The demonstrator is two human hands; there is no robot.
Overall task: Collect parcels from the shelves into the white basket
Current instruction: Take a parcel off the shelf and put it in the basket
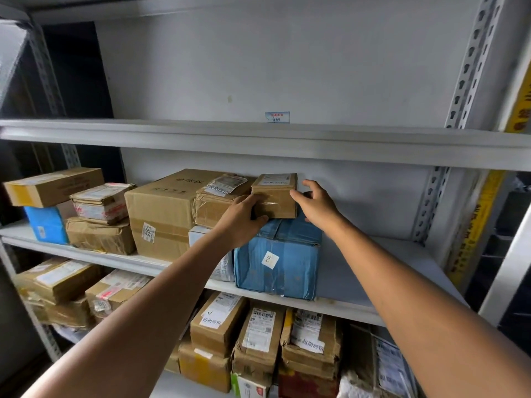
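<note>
Left hand (244, 216) pinches the small box (275, 196) atop the blue box (275, 262); right hand (316, 205) spread beside it — best clasp both sides, lift straight.

At my twelve o'clock I see a small blue-and-white sticker (277, 117); a yellow printed banner (475, 222) hangs at three.

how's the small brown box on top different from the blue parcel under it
The brown box is plain taped cardboard; the blue parcel is wrapped in blue. The brown box is clearly smaller. The brown box sits on top, gripped by the left hand; the blue parcel rests on the shelf. Both carry white labels.
</note>
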